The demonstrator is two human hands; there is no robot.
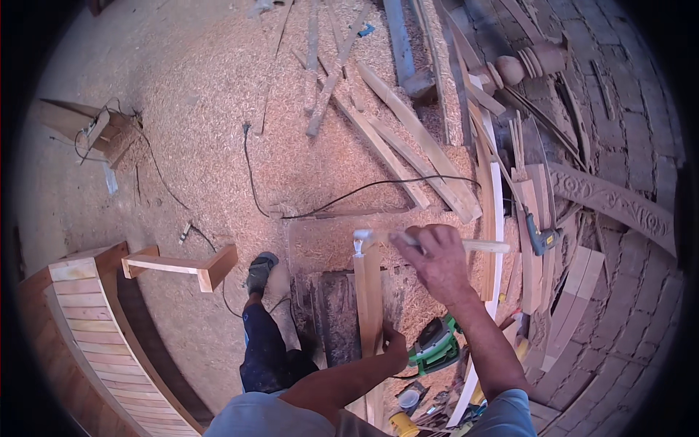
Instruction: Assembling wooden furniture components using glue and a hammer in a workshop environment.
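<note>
We see the right hand (439,266) clenched around the pale wooden handle of a hammer-like tool (484,246), partway along it, so that the handle's end sticks out to the right and the light-coloured head sits over the far end of a squared wooden beam (369,291); held crosswise like this, we judge, the tool's head comes to the beam's end without the forearm covering it. A small whitish patch shows under the head, though we cannot tell whether it belongs to the tool or to the wood. The beam runs lengthwise toward the body, over dark boards (338,291), and passes under the left forearm, a placing that seems to let the arm's weight steady it. The left hand (394,345) is at the beam's right side, its fingers curled, but we cannot tell whether it grips the wood or only rests against it. Just right of that hand we find a green power tool (437,353), perhaps set there to be within easy reach. Farther right, a drill (541,237) lies on upright-looking lengths of timber, and beyond the beam a dark cable (349,191) crosses the shavings, loosely enough, we think, to leave slack
</note>
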